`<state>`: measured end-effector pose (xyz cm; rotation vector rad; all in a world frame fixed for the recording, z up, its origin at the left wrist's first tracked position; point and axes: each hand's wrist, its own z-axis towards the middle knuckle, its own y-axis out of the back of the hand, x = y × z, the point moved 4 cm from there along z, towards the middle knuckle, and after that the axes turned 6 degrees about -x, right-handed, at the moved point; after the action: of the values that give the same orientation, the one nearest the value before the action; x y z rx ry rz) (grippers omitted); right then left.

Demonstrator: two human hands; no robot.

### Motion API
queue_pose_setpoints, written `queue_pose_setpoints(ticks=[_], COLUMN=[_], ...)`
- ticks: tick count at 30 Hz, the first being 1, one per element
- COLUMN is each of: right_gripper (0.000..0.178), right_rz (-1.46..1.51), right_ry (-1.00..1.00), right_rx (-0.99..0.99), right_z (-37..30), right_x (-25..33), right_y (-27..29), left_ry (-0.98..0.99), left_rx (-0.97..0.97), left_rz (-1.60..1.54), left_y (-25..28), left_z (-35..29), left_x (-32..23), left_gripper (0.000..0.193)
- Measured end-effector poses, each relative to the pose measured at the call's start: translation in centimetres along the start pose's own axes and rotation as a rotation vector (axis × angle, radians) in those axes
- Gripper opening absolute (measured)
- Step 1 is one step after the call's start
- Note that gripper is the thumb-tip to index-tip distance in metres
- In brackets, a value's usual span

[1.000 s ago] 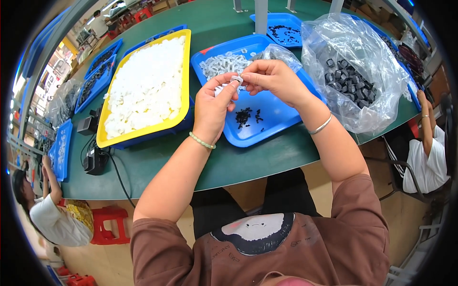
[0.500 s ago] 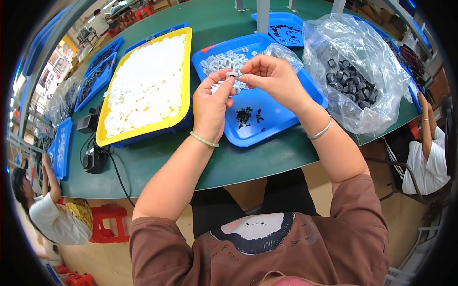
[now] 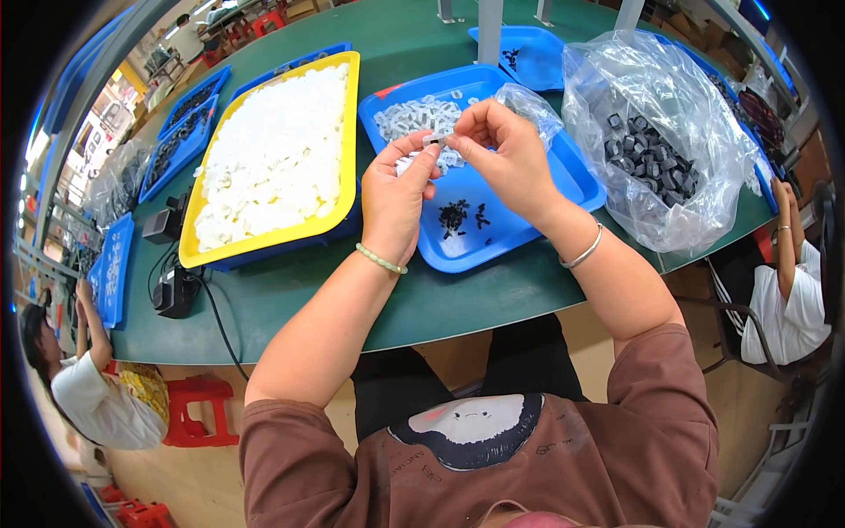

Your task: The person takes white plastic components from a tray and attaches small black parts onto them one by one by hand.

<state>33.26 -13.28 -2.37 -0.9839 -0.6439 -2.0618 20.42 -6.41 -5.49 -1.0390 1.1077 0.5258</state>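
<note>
Over the blue tray [image 3: 519, 242], my left hand [image 3: 393, 189] pinches a small whitish plastic part [image 3: 432, 139] with a dark spot on it, between thumb and fingers. My right hand [image 3: 503, 150] meets it from the right, thumb and forefinger pressed together at the part's end. Whatever those right fingertips hold is too small to make out. Beneath both hands, a heap of translucent white plastic pieces [image 3: 414, 118] fills the tray's far part. Several tiny black pieces [image 3: 453, 216] lie in its near part.
Left of my hands stands a yellow tray [image 3: 353, 132] heaped with white parts. A clear plastic bag [image 3: 607, 70] of black blocks [image 3: 653, 158] lies right. Black adapters [image 3: 176, 295] trail a cable at left. Grey posts [image 3: 489, 35] rise behind. Co-workers [image 3: 106, 396] sit at both sides.
My right fingertips have closed in on the whitish part and now cover its right end. My left hand keeps its hold. Fewer black bits show in the far blue tray.
</note>
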Motion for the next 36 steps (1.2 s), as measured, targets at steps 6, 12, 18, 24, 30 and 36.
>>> queue_pose_setpoints(ticks=[6,12,18,24,30,36], right_gripper=[0.012,0.013,0.019,0.018,0.017,0.021], right_rz=[0.079,0.234,0.332,0.285,0.229,0.005], right_ry=[-0.087,-0.228,-0.508,-0.488,-0.420,-0.394], right_rx=[0.014,0.098,0.247,0.251,0.154,0.033], right_z=[0.1,0.4,0.2,0.3,1.1,2.2], right_x=[-0.4,-1.0,-1.7,-2.0,-2.8,-4.9], right_y=[0.1,0.6,0.7,0.6,1.6,2.0], left_ry=[0.044,0.099,0.107,0.103,0.121,0.171], left_rx=[0.082,0.100,0.147,0.139,0.052,0.017], left_rz=[-0.060,-0.059,-0.060,-0.033,-0.044,-0.089], left_y=[-0.1,0.3,0.1,0.3,0.0,0.7], left_z=[0.0,-0.3,0.2,0.2,0.0,0.2], left_x=[-0.1,-0.1,-0.1,0.2,-0.3,0.1], left_gripper=[0.025,0.024,0.023,0.024,0.026,0.029])
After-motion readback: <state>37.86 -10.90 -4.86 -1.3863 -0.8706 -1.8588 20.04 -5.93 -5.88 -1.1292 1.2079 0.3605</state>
